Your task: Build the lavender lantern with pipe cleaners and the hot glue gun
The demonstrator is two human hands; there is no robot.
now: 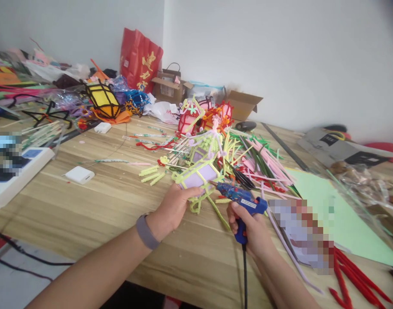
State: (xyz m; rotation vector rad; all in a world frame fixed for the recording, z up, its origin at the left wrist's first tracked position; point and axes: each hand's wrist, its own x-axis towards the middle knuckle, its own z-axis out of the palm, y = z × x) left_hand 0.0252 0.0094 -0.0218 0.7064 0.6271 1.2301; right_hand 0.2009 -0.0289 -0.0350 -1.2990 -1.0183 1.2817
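My left hand (pixel 173 206) is closed around the near side of a small lantern (pixel 201 175) with lilac panels and a yellow-green pipe-cleaner frame. A blue hot glue gun (pixel 239 197) sits in my right hand (pixel 249 225), fingers wrapped round its handle. Its nozzle points left and reaches the lantern's right edge; whether it touches I cannot tell. A yellow-green pipe cleaner (pixel 218 213) trails from below the lantern toward the table's front. Just behind stands a lilac and green pipe-cleaner piece (pixel 207 141), and short yellow-green twisted pieces (pixel 152 175) lie to the left.
Pink pipe cleaners (pixel 267 161) pile behind the glue gun, near a pale green sheet (pixel 338 210). Red pipe cleaners (pixel 357 274) lie front right. A power strip (pixel 22 176) and white chargers (pixel 80 174) are at left. Finished lanterns (pixel 102 101), a red bag (pixel 141 60) and boxes line the back.
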